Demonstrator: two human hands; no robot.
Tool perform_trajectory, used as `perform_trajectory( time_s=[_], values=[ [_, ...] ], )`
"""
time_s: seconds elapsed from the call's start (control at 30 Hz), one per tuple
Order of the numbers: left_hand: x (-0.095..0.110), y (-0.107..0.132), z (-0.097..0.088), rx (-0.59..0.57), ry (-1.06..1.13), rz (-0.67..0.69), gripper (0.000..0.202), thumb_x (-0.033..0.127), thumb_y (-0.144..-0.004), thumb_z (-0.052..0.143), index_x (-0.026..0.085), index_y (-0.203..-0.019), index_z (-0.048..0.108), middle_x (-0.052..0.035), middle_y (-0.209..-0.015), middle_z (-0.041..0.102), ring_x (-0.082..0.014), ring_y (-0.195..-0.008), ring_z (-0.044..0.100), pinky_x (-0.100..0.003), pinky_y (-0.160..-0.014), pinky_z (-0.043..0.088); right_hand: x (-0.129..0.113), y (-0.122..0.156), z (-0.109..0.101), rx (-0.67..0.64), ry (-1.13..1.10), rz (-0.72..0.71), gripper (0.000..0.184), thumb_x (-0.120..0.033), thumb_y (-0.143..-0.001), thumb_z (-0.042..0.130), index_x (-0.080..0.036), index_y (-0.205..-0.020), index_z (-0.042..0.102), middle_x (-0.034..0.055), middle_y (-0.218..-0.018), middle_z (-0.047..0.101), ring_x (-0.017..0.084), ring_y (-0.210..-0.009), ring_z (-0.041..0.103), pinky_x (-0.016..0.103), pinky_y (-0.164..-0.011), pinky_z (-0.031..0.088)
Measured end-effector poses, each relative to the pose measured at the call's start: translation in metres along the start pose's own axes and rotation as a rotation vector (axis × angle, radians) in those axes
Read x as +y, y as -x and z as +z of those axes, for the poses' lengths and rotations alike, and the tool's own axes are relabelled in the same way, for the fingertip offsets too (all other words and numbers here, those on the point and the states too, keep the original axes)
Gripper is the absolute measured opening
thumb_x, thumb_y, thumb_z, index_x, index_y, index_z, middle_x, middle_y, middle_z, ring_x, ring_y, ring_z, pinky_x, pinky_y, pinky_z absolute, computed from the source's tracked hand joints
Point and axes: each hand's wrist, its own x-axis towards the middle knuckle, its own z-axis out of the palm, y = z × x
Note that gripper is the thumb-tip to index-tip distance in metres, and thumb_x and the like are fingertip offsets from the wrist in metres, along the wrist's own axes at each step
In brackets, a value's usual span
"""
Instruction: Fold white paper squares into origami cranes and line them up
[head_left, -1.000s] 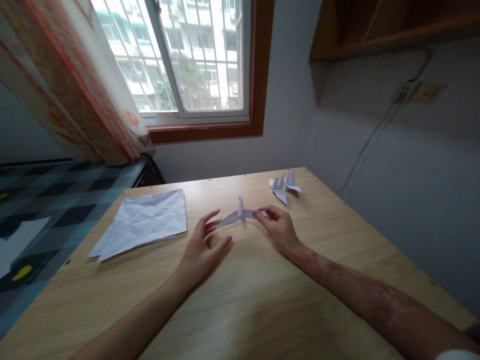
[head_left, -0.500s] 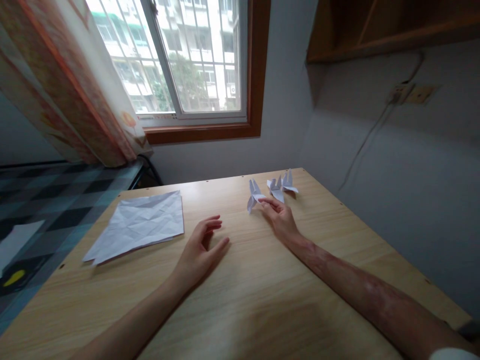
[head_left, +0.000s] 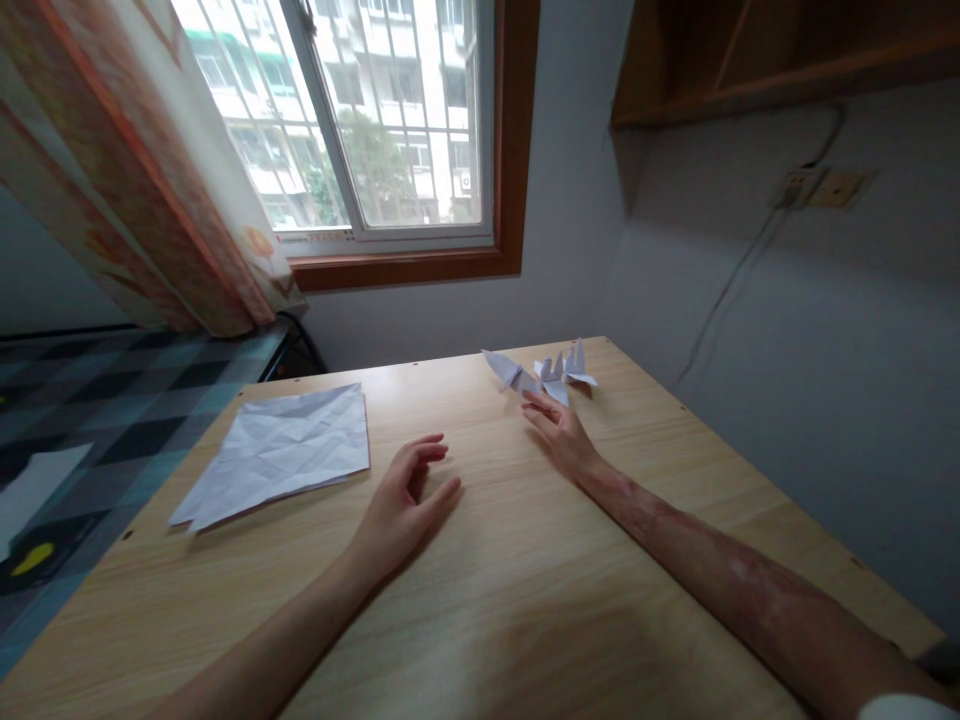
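A folded white paper crane (head_left: pixel 512 373) lies tipped over toward the far side of the table, its long points spread sideways. My right hand (head_left: pixel 556 428) is just in front of it, fingers stretched forward and a little apart; the fingertips are at the crane's near wing, and I cannot tell if they touch it. Right behind it stand a second paper crane (head_left: pixel 553 377) and a third paper crane (head_left: pixel 578 364), both with points up. My left hand (head_left: pixel 409 495) rests on the table, open, thumb and fingers apart, with nothing in it.
Creased white paper sheets (head_left: pixel 292 440) lie stacked at the left of the wooden table (head_left: pixel 480 620). Beyond its left edge is a checked bed cover (head_left: pixel 135 440) with another white sheet (head_left: pixel 41 485). A wall is on the right, and a window (head_left: pixel 405 130) is behind.
The nearest paper crane went from standing upright in my right fingers to lying tipped over. The right fingers have loosened from it. My left hand has barely moved.
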Motion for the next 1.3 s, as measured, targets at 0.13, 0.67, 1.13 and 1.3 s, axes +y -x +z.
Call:
perform_trajectory(
  time_s=[0.13,0.67,1.13,1.3],
  values=[
    [-0.001,0.0,0.0,-0.013,-0.003,0.006,0.034,0.045,-0.096,0.081,0.025,-0.122,0.073,-0.0146,-0.153,0.064,-0.0315,-0.143,0.062,-0.049,-0.122,0.046,0.003,0.001,-0.001,0.023,0.105,0.014,0.058,-0.046,-0.093,0.071,-0.016,-0.143,0.074,0.017,-0.151,0.072,0.032,-0.137,0.07,0.05,-0.125,0.049],
    [0.003,0.001,0.0,-0.028,-0.014,-0.007,0.03,0.045,-0.097,0.08,0.026,-0.119,0.075,-0.0138,-0.154,0.063,-0.0325,-0.143,0.062,-0.047,-0.119,0.047,-0.006,0.014,-0.001,-0.002,0.758,-0.134,0.068,-0.045,-0.096,0.066,-0.012,-0.156,0.059,0.0226,-0.154,0.065,0.04,-0.143,0.059,0.055,-0.126,0.044],
    [0.003,0.0,-0.001,-0.047,-0.02,-0.006,0.029,0.045,-0.099,0.077,0.025,-0.12,0.074,-0.0138,-0.156,0.061,-0.0316,-0.145,0.061,-0.047,-0.12,0.048,-0.004,0.014,0.0,0.034,0.768,-0.139,0.064,-0.044,-0.096,0.064,-0.011,-0.151,0.065,0.0217,-0.139,0.069,0.04,-0.132,0.061,0.056,-0.122,0.046],
    [0.002,0.0,0.0,-0.044,-0.035,-0.007,0.029,0.046,-0.099,0.076,0.024,-0.119,0.074,-0.0145,-0.155,0.061,-0.032,-0.145,0.061,-0.049,-0.121,0.049,0.0,0.008,-0.003,-0.007,0.548,-0.172,0.059,-0.042,-0.095,0.065,-0.014,-0.147,0.071,0.0183,-0.149,0.071,0.037,-0.141,0.061,0.054,-0.126,0.046]
  ],
)
